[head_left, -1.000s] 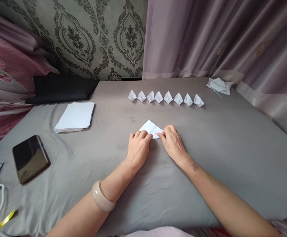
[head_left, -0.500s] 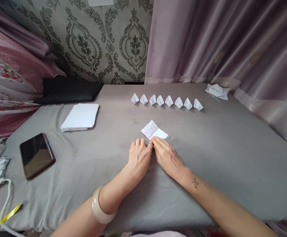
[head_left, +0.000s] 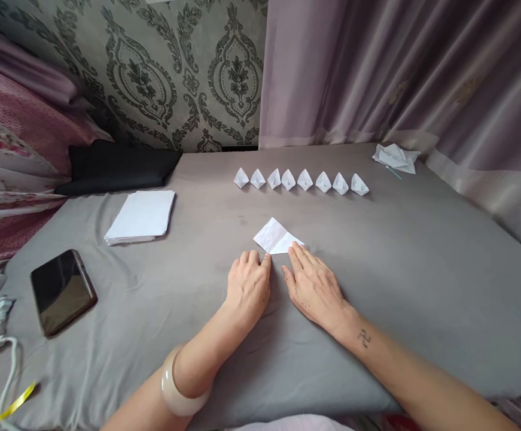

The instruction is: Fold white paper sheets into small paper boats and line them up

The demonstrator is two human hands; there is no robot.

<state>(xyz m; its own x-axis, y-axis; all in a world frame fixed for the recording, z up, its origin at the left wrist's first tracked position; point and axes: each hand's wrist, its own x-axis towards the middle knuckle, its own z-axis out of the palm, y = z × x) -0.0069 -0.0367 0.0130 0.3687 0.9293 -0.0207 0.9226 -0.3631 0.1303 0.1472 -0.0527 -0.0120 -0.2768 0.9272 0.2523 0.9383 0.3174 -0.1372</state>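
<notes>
Left to right on a cloth-covered worktop (head_left: 422, 257): phone (head_left: 63, 293), paper stack (head_left: 141, 216), left hand (head_left: 248, 282) curled with one digit at the near corner of a folded sheet (head_left: 276, 236), no telling whether pinching, eight paper boats (head_left: 304, 179) in a row behind, right hand (head_left: 314, 283) flat and ungripping, fingertips (head_left: 295, 246) on the sheet's right corner, rumpled paper (head_left: 395, 158) far right.

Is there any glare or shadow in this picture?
In the head view, the phone reflects a lighter patch and the bracelet has bright highlights; same view, the boats cast soft shadows, the curtain darkens toward the top right, and the paper's crease is visible.
</notes>
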